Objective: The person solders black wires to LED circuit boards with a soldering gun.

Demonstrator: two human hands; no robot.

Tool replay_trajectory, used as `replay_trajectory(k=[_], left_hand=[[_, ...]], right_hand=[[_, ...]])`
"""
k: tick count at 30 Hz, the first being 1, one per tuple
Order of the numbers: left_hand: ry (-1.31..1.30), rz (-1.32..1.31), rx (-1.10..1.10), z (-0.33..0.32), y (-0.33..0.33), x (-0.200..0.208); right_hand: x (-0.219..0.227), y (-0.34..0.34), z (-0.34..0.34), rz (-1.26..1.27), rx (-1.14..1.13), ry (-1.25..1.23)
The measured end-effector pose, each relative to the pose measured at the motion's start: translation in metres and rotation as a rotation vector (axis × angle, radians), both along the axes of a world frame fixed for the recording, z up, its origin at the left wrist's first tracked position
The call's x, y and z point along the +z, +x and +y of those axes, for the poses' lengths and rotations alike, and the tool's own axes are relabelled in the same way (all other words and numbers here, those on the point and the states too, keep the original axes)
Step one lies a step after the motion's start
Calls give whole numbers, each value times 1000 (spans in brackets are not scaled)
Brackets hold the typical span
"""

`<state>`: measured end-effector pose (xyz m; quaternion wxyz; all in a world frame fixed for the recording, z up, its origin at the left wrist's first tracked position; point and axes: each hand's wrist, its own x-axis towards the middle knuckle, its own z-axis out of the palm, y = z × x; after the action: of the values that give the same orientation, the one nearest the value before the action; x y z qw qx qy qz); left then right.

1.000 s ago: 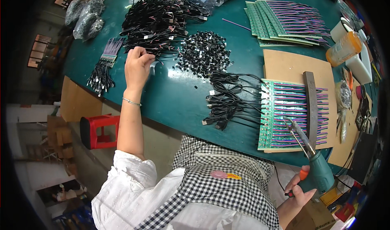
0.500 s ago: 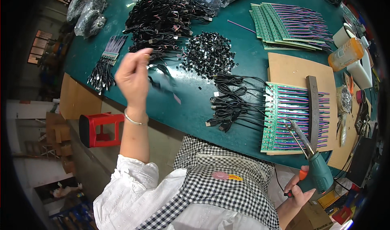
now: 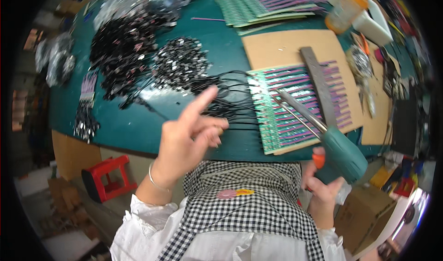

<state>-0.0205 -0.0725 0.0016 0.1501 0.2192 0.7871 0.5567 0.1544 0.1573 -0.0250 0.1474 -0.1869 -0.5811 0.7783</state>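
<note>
My left hand [image 3: 187, 134] hangs over the near table edge with its index finger stretched out and the other fingers loosely bent; nothing shows in it. Just past its fingertips lie black USB cables [image 3: 237, 108], running to the left edge of a green circuit board panel [image 3: 265, 127]. Rows of purple and dark wires cross this panel, and a dark bar [image 3: 318, 83] lies over them. At the right, my right hand [image 3: 323, 189] grips a green soldering gun [image 3: 344, 157] with an orange trigger. Its metal tip points over the panel's wires.
Under the panel lies a cardboard sheet [image 3: 286, 44]. Small black and silver connectors [image 3: 180, 62] are heaped near a pile of black cables [image 3: 120, 53]. Stacked boards [image 3: 258, 7] and an orange-capped bottle [image 3: 346, 12] stand farther back. A red stool [image 3: 108, 180] is at the lower left.
My left hand has come right and nearer, from beside the cable pile toward the panel, with its index finger now outstretched. The view has shifted right; my right hand still holds the soldering gun.
</note>
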Motion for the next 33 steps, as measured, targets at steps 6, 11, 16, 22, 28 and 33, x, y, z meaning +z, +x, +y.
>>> replay_trajectory(k=[6, 11, 16, 22, 28, 33], left_hand=[[7, -95, -432, 43, 31, 6], [30, 93, -511, 65, 41, -1], [-31, 135, -510, 66, 37, -9], [103, -88, -361, 62, 38, -14], [93, -167, -401, 67, 35, -3], [118, -173, -377, 66, 38, -6]], right_hand=[[-2, -31, -20, -36, 204, 49], [-19, -27, -15, 21, 209, 426], [-6, -32, -10, 189, 79, 521], [7, -33, -7, 25, -109, -115], [6, -32, -13, 82, -50, 40], [3, -31, -13, 98, 103, 110]])
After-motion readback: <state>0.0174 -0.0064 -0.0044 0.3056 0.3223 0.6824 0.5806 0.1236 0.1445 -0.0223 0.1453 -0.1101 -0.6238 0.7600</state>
